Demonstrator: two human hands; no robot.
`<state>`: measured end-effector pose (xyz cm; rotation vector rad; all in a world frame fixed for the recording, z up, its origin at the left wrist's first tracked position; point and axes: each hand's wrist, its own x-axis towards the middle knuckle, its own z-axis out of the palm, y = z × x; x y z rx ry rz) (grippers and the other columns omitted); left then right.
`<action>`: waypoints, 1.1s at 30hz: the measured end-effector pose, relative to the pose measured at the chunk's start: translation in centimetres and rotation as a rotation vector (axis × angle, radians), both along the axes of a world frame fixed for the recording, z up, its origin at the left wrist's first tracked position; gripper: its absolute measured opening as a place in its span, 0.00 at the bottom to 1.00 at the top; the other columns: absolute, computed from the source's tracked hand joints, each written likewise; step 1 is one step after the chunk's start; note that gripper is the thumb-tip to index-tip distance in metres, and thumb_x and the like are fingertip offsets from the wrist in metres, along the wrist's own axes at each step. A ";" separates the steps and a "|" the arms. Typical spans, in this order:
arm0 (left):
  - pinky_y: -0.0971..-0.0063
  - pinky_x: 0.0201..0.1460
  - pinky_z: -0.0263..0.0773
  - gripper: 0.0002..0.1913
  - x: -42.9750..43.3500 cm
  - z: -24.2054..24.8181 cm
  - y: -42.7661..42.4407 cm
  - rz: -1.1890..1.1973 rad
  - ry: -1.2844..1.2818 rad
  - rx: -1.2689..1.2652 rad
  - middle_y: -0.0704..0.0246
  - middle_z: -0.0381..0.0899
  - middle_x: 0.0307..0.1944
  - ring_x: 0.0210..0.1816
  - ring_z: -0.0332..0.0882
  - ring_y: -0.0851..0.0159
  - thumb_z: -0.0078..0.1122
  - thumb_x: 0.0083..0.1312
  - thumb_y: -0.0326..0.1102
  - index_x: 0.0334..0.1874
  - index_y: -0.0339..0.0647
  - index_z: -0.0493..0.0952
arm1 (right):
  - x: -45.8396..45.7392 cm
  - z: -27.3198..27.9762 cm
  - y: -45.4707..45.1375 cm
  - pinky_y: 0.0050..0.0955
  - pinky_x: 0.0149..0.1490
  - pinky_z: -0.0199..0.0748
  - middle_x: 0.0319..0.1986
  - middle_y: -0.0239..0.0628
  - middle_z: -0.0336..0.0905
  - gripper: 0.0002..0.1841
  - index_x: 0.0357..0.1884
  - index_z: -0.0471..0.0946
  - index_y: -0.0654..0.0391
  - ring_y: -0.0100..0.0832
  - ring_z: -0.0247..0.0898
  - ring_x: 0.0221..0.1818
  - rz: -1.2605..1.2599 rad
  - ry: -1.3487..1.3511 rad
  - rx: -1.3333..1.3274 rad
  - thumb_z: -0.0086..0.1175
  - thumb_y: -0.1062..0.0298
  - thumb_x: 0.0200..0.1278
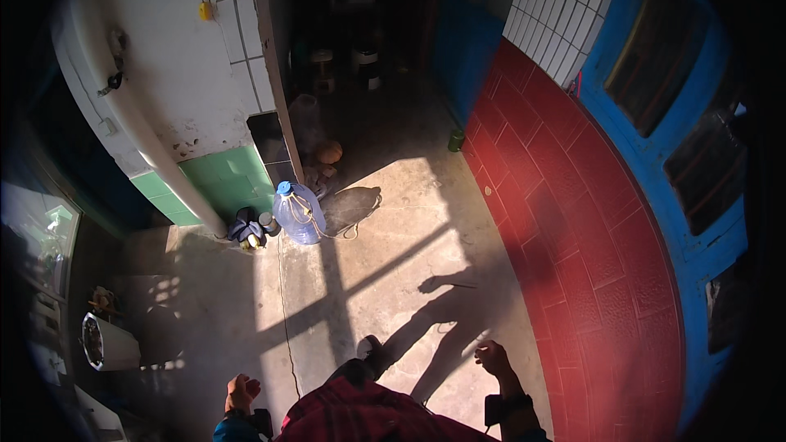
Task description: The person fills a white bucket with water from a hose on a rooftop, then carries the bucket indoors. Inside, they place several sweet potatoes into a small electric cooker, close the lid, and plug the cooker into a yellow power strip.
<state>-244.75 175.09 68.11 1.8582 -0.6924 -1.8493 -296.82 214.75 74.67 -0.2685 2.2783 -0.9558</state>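
Note:
My left hand [243, 390] is at the lower left of the view with its fingers curled; nothing shows in it. At the lower right, my right hand [491, 356] hangs over the sunlit floor with bent fingers and no visible object. Both wrists carry dark bands. Ahead on the concrete floor stands a translucent blue plastic water bottle [300, 221] with a blue cap and a cord around its neck. Beside it, at the wall's foot, lie a dark cloth bundle [247, 228] and a small jar [268, 223].
A red block wall [571, 221] with blue-framed windows runs along the right. A white pipe [153, 144] comes down the left wall. At the left stands a white planter [113, 344]. Through the opening ahead are a pumpkin [328, 151], buckets and a green can [455, 140].

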 end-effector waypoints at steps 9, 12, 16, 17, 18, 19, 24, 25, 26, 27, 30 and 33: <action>0.61 0.40 0.76 0.14 -49.3 6.7 -27.3 -0.377 0.279 -0.147 0.55 0.78 0.36 0.38 0.79 0.54 0.48 0.64 0.37 0.46 0.33 0.70 | -27.7 0.2 -11.6 0.29 0.27 0.75 0.27 0.44 0.80 0.12 0.41 0.72 0.61 0.32 0.79 0.26 -0.212 -0.216 0.132 0.53 0.66 0.56; 0.61 0.43 0.75 0.16 -60.2 7.8 -33.5 -0.374 0.334 -0.141 0.53 0.78 0.37 0.39 0.78 0.54 0.48 0.64 0.39 0.48 0.34 0.70 | -40.4 -0.7 -20.3 0.27 0.26 0.76 0.23 0.44 0.79 0.11 0.39 0.73 0.66 0.33 0.78 0.23 -0.150 -0.136 0.108 0.53 0.72 0.55; 0.61 0.43 0.74 0.16 -68.5 8.9 -39.0 -0.245 0.374 -0.010 0.55 0.78 0.38 0.38 0.77 0.55 0.49 0.64 0.39 0.48 0.35 0.69 | -56.8 0.9 -35.3 0.27 0.31 0.77 0.27 0.44 0.79 0.14 0.41 0.72 0.67 0.30 0.79 0.28 0.112 -0.073 0.053 0.54 0.69 0.54; 0.62 0.42 0.74 0.16 -69.8 9.3 -40.6 -0.205 0.405 -0.020 0.56 0.78 0.37 0.37 0.77 0.56 0.50 0.64 0.39 0.48 0.36 0.69 | -60.7 1.5 -39.3 0.27 0.29 0.75 0.27 0.39 0.78 0.13 0.43 0.70 0.62 0.30 0.78 0.27 0.165 -0.085 -0.008 0.53 0.68 0.58; 0.64 0.40 0.73 0.15 -71.5 9.5 -42.6 -0.162 0.380 -0.023 0.58 0.78 0.35 0.36 0.77 0.58 0.51 0.63 0.40 0.46 0.37 0.70 | -64.3 2.1 -43.5 0.26 0.30 0.75 0.27 0.39 0.78 0.13 0.43 0.70 0.63 0.30 0.78 0.27 0.188 -0.073 -0.009 0.53 0.68 0.57; 0.65 0.40 0.73 0.15 -73.0 9.7 -44.6 -0.092 0.432 -0.029 0.59 0.77 0.33 0.35 0.76 0.59 0.52 0.62 0.40 0.45 0.38 0.70 | -67.9 2.4 -47.6 0.27 0.31 0.75 0.27 0.39 0.77 0.14 0.42 0.71 0.64 0.30 0.77 0.27 0.212 -0.079 -0.075 0.53 0.67 0.57; 0.68 0.39 0.73 0.12 -85.8 8.0 -58.5 -0.018 0.306 -0.071 0.62 0.79 0.31 0.33 0.77 0.62 0.53 0.62 0.41 0.40 0.40 0.73 | -82.6 1.1 -66.1 0.26 0.31 0.74 0.25 0.42 0.78 0.14 0.41 0.72 0.65 0.29 0.77 0.26 0.240 -0.034 -0.067 0.54 0.68 0.56; 0.68 0.39 0.73 0.12 -90.1 7.5 -62.3 -0.007 0.276 -0.054 0.63 0.79 0.31 0.33 0.77 0.63 0.53 0.62 0.41 0.40 0.41 0.73 | -85.6 0.7 -69.9 0.26 0.31 0.74 0.26 0.42 0.78 0.14 0.42 0.72 0.65 0.29 0.77 0.26 0.244 -0.041 -0.128 0.54 0.68 0.56; 0.68 0.39 0.73 0.12 -94.8 6.8 -65.8 -0.022 0.281 -0.052 0.63 0.79 0.31 0.33 0.77 0.63 0.53 0.62 0.41 0.41 0.41 0.74 | -88.1 0.4 -72.9 0.26 0.32 0.75 0.26 0.43 0.78 0.14 0.42 0.72 0.65 0.29 0.77 0.26 0.239 -0.075 -0.114 0.54 0.68 0.56; 0.68 0.39 0.73 0.12 -98.7 6.7 -68.5 -0.039 0.254 -0.029 0.63 0.79 0.31 0.33 0.77 0.63 0.53 0.62 0.41 0.41 0.41 0.74 | -89.6 0.4 -74.8 0.26 0.33 0.75 0.27 0.43 0.78 0.14 0.42 0.72 0.65 0.29 0.77 0.27 0.232 -0.144 -0.101 0.54 0.68 0.56; 0.68 0.39 0.74 0.11 -112.2 7.6 -76.5 -0.278 0.433 -0.207 0.64 0.80 0.32 0.34 0.79 0.63 0.51 0.64 0.39 0.42 0.41 0.74 | -97.0 1.4 -82.4 0.26 0.35 0.76 0.29 0.41 0.78 0.14 0.43 0.72 0.63 0.29 0.76 0.28 0.258 -0.192 -0.179 0.54 0.68 0.56; 0.68 0.40 0.75 0.11 -125.0 8.8 -84.0 -0.315 0.549 -0.076 0.63 0.80 0.34 0.35 0.79 0.64 0.50 0.65 0.39 0.43 0.40 0.74 | -105.6 2.7 -89.4 0.26 0.35 0.76 0.28 0.40 0.78 0.13 0.43 0.72 0.62 0.28 0.76 0.29 0.217 -0.251 -0.074 0.53 0.70 0.57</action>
